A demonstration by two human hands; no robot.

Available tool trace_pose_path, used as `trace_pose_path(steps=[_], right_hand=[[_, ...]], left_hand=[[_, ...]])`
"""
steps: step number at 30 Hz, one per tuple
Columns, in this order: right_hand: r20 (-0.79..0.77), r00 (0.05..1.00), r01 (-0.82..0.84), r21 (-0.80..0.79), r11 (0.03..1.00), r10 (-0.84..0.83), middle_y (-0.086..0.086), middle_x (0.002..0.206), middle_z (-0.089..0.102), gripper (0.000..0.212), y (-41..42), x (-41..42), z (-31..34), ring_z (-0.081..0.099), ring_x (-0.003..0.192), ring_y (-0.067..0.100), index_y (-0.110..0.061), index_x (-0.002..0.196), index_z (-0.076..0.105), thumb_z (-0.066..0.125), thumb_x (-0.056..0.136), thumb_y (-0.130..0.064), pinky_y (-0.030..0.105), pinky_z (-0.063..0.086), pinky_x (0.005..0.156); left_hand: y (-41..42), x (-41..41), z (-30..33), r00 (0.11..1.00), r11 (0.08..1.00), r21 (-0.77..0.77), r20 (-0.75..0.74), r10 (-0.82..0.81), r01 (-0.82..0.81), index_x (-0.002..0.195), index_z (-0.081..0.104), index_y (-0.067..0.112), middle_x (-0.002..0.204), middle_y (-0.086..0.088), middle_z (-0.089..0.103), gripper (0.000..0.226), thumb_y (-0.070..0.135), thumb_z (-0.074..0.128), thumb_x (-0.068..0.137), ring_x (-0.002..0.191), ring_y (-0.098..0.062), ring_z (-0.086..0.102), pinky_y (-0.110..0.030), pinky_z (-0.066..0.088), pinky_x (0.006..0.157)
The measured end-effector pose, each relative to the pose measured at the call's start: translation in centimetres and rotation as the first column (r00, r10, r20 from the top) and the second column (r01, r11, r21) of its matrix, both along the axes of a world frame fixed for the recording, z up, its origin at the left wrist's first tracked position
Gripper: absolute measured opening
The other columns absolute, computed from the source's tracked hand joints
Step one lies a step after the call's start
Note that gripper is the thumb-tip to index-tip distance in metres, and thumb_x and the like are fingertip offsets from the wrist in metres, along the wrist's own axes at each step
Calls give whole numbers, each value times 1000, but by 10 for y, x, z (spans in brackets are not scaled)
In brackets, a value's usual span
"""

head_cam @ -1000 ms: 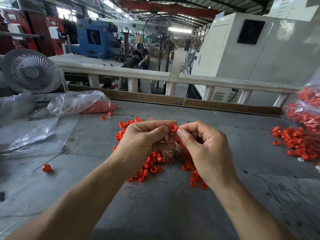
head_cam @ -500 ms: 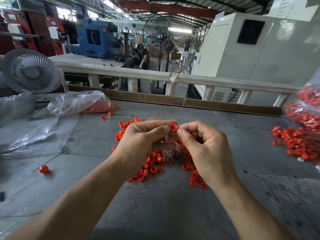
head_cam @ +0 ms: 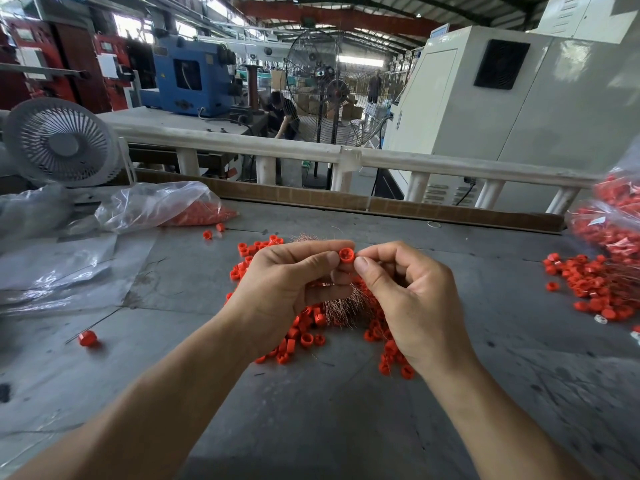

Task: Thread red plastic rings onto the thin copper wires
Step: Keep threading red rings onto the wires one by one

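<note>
A small red plastic ring (head_cam: 345, 255) is pinched between the thumb and forefinger of my left hand (head_cam: 294, 289), raised above the grey table (head_cam: 311, 427). My right hand (head_cam: 412, 299) meets it from the right, thumb and forefinger pinched together at the ring's edge; any wire between them is too thin to see. Below both hands lies a bundle of thin copper wires (head_cam: 341, 306) amid a heap of loose red rings (head_cam: 301, 337). The wires' far tips (head_cam: 308, 237) poke out behind my left hand.
A second heap of red rings (head_cam: 588, 285) and a full clear bag (head_cam: 613, 223) sit at the right edge. Another bag of rings (head_cam: 162, 209) and a white desk fan (head_cam: 62, 143) stand far left. A single ring on a wire (head_cam: 87, 338) lies left. A white rail (head_cam: 346, 157) borders the table.
Both hands stay nearly where they were, still pinching at the ring. The single ring at the left has shifted slightly on the table.
</note>
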State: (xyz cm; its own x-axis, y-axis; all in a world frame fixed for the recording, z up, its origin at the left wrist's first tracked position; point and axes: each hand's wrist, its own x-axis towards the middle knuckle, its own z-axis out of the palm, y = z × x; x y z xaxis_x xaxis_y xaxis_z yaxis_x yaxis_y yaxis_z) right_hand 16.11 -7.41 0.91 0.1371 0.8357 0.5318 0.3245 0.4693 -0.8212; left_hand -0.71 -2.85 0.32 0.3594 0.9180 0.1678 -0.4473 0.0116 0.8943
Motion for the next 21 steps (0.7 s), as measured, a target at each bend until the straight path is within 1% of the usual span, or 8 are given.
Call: trace_pose_path(steps=[10,16,18,21], right_hand=[[19,1000,-4,2,1000,4,-4,81,74,9,0,0,0,70,78,11,-20,91,76,71,95,-14,14,52,69],[16,1000,-17,-1,1000,17,-5,82,74,9,1,1,-1,70,77,10,-22,91,76,71,96,-16,13,52,68],[-1,1000,-31,-7,999,31,-7,78,73,11,2,1,-3,67,72,5,-22,91,75,69,98,-16,12,50,65],[-51,996,-75,-43,996,73,-14,63,63,17,5,2,-5,56,59,0,-21,92,73,62,101,-13,11,42,56]], left_hand=[[1,-1,-1,1000,1000,-18,13,-22,22,108,78,0,95,-17,76,27,6,68,84,81,-19,74,-32,63,73],[1,-1,0,1000,999,-20,11,-27,27,105,79,1,95,-18,76,25,6,68,83,80,-19,74,-32,63,72],[1,0,0,999,999,-21,15,-31,31,105,79,1,95,-18,75,25,5,68,83,79,-19,74,-32,63,71],[0,1,1,999,999,-20,30,-41,42,104,78,1,93,-17,75,23,5,68,83,77,-18,73,-31,62,71]])
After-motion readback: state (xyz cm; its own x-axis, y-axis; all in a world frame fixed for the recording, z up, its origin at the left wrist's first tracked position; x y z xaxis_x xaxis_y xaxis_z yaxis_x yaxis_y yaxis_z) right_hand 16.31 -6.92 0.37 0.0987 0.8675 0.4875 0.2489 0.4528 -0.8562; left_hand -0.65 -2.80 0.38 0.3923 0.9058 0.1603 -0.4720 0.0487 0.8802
